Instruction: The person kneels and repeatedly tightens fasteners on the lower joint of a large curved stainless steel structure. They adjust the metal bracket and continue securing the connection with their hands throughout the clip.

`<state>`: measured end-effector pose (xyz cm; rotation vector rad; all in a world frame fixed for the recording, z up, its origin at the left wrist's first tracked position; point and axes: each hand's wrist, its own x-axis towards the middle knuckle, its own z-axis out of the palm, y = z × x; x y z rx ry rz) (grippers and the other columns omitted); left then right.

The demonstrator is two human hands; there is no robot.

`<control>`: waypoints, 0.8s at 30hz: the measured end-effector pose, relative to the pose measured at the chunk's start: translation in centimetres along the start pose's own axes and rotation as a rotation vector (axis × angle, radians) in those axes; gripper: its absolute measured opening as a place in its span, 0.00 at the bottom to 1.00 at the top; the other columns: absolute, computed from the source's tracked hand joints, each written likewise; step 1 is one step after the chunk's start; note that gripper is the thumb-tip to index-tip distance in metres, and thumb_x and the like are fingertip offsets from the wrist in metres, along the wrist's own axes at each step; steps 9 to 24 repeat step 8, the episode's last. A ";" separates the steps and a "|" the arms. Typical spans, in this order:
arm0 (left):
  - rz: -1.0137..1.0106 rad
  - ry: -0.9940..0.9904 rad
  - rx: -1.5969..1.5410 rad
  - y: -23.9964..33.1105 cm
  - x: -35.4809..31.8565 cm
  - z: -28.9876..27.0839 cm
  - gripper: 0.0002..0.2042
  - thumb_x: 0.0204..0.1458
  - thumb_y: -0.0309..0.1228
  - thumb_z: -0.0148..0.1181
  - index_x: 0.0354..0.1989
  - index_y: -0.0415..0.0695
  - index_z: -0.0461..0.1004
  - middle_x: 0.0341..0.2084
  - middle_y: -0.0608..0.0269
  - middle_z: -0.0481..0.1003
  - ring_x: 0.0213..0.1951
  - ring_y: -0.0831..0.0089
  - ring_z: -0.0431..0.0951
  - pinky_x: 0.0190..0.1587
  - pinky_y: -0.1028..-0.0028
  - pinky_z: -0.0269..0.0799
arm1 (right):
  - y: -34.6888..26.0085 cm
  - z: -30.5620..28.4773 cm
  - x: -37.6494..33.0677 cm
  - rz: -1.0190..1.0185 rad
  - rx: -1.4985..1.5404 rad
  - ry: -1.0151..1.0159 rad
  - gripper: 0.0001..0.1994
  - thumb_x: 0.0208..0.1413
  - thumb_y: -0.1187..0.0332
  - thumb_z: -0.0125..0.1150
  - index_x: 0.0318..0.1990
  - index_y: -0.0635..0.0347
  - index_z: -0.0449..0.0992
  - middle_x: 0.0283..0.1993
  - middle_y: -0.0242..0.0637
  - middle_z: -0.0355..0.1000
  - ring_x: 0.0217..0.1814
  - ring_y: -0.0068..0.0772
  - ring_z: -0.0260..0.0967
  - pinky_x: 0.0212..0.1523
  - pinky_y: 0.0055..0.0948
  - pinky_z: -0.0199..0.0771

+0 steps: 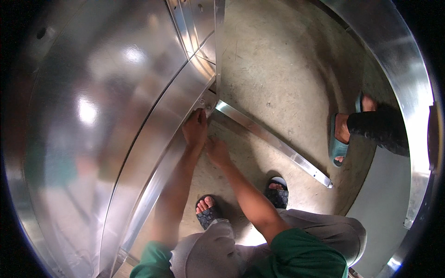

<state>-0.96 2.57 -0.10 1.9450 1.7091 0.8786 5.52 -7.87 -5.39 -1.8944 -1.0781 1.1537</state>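
A large shiny sheet-metal panel stands on my left, its folded edge running down to the floor. At its bottom corner a small bracket joins it to a flat metal strip lying on the concrete floor. My left hand reaches up to that corner, fingertips touching the bracket; whether it holds a small part is hidden. My right hand sits just below and to the right, fingers curled, close to the strip's near end.
A second metal panel curves along the right. Another person's foot in a teal sandal stands on the floor there. My own sandalled feet are below my hands. An upright metal rail rises from the corner.
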 end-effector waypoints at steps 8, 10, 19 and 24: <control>0.099 0.017 0.144 -0.2 -0.1 0.5 0.08 0.57 0.35 0.60 0.42 0.50 0.82 0.35 0.55 0.82 0.36 0.57 0.83 0.38 0.61 0.77 | 1.3 0.8 0.7 -0.095 -0.013 0.025 0.17 0.52 0.62 0.64 0.46 0.64 0.78 0.44 0.59 0.76 0.49 0.60 0.76 0.48 0.49 0.73; 0.099 0.017 0.144 -0.2 -0.1 0.5 0.08 0.57 0.35 0.60 0.42 0.50 0.82 0.35 0.55 0.82 0.36 0.57 0.83 0.38 0.61 0.77 | 1.3 0.8 0.7 -0.095 -0.013 0.025 0.17 0.52 0.62 0.64 0.46 0.64 0.78 0.44 0.59 0.76 0.49 0.60 0.76 0.48 0.49 0.73; 0.099 0.017 0.144 -0.2 -0.1 0.5 0.08 0.57 0.35 0.60 0.42 0.50 0.82 0.35 0.55 0.82 0.36 0.57 0.83 0.38 0.61 0.77 | 1.3 0.8 0.7 -0.095 -0.013 0.025 0.17 0.52 0.62 0.64 0.46 0.64 0.78 0.44 0.59 0.76 0.49 0.60 0.76 0.48 0.49 0.73; 0.099 0.017 0.144 -0.2 -0.1 0.5 0.08 0.57 0.35 0.60 0.42 0.50 0.82 0.35 0.55 0.82 0.36 0.57 0.83 0.38 0.61 0.77 | 1.3 0.8 0.7 -0.095 -0.013 0.025 0.17 0.52 0.62 0.64 0.46 0.64 0.78 0.44 0.59 0.76 0.49 0.60 0.76 0.48 0.49 0.73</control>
